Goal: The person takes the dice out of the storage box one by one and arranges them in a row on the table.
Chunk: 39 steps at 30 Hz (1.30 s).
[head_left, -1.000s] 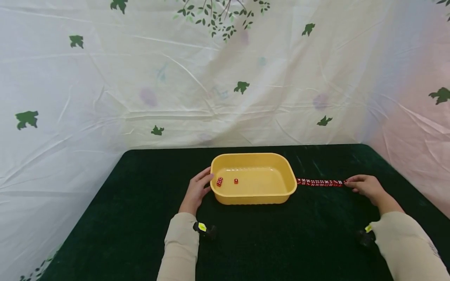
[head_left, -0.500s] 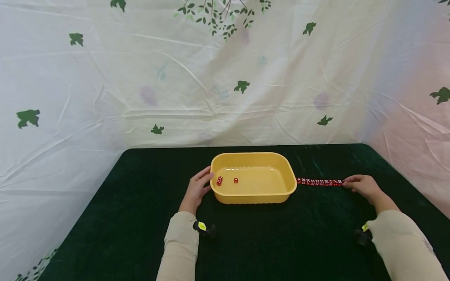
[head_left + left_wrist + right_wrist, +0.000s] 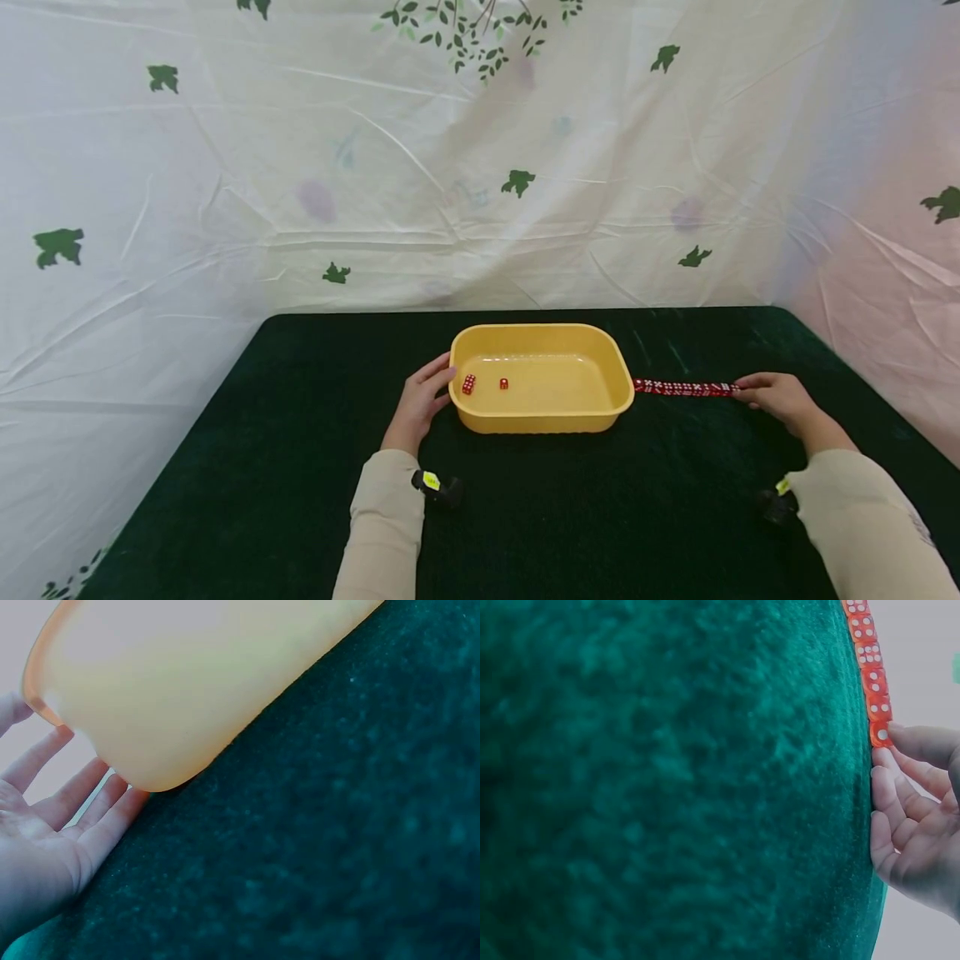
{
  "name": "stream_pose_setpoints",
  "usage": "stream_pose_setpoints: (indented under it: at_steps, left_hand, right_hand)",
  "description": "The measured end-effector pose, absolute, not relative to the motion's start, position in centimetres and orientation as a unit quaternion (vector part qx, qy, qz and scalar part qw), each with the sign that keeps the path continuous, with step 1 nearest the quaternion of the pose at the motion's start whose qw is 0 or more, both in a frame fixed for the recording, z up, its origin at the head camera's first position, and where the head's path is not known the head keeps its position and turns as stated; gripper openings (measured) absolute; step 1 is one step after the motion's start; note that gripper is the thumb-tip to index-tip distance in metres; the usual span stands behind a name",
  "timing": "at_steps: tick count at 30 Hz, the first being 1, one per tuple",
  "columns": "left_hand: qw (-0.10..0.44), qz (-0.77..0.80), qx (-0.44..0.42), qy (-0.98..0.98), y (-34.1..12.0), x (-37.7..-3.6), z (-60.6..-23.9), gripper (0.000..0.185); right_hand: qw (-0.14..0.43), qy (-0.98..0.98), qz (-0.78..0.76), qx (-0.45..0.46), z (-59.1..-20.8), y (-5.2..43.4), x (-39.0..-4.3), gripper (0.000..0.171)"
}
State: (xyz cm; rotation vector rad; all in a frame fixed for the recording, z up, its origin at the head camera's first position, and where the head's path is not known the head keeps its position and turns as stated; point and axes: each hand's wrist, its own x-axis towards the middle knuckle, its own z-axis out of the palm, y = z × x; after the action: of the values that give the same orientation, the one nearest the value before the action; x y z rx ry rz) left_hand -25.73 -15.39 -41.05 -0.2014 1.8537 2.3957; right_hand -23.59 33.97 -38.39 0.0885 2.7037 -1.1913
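Your left hand rests flat, fingers straight, against the left end of the yellow tub, probably bracing it so it doesn't slide on the dark green surface. Your right hand, fingers loosely curled, touches the right end of the row of red dice, whose left end meets the tub's right rim, likely keeping the line straight. Two dice sit inside the tub near its left wall. Compared with half a second ago, pretty much nothing has changed: both hands and the row look the same.
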Motion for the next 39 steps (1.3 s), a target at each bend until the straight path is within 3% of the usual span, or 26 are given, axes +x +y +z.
stream_pose_setpoints:
  at_steps: [8, 17, 29, 39]
  left_hand:
    - [0.053, 0.787, -0.063, 0.612, -15.6, -25.8, -41.1, 0.038]
    - [0.052, 0.781, -0.051, 0.621, -15.5, -25.6, -41.0, 0.039]
    - [0.055, 0.781, -0.062, 0.619, -15.5, -25.7, -40.8, 0.037]
    - [0.061, 0.784, -0.066, 0.615, -15.6, -25.7, -40.9, 0.038]
  right_hand:
    - [0.118, 0.902, -0.413, 0.039, -37.1, 34.4, -23.7, 0.050]
    - [0.093, 0.909, -0.406, 0.022, -35.1, 33.2, -24.5, 0.057]
    - [0.051, 0.915, -0.400, -0.010, -32.8, 28.0, -27.6, 0.054]
    - [0.058, 0.915, -0.398, -0.033, -31.5, 22.1, -29.8, 0.047]
